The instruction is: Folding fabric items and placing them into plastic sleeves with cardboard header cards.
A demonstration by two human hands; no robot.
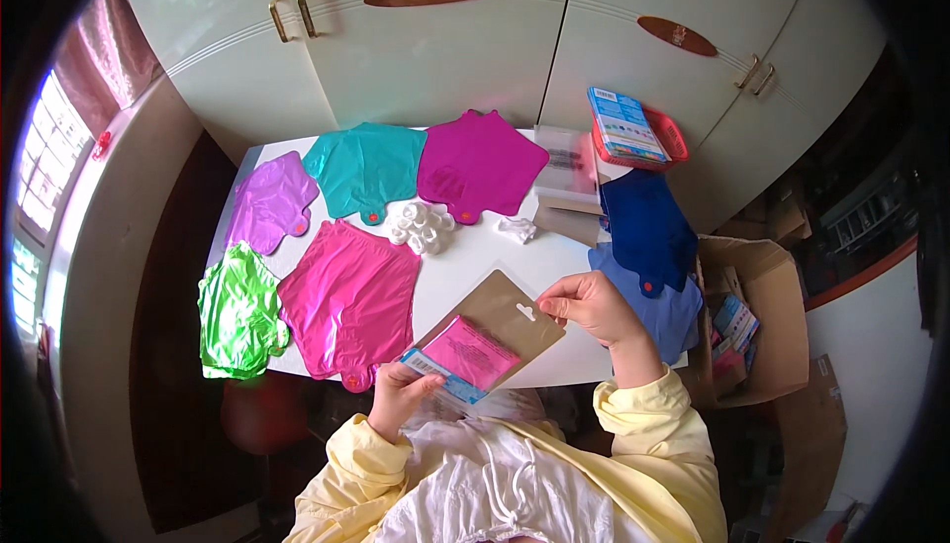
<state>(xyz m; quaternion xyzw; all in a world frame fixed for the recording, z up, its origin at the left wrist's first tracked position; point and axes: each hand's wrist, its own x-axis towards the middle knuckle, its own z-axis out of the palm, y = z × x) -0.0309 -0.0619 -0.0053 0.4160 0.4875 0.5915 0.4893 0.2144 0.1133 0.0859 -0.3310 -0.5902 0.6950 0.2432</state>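
Note:
My left hand grips the near end of a flat brown card packet with a pink folded foil piece and a blue label showing through its clear front. My right hand pinches the packet's far top edge, beside its white hang hole. The packet is held tilted just above the near edge of the white table.
Flat foil balloons lie spread on the table: green, pink, lilac, teal, magenta, dark blue, light blue. White bits sit mid-table. A red basket with a packet and an open cardboard box stand right.

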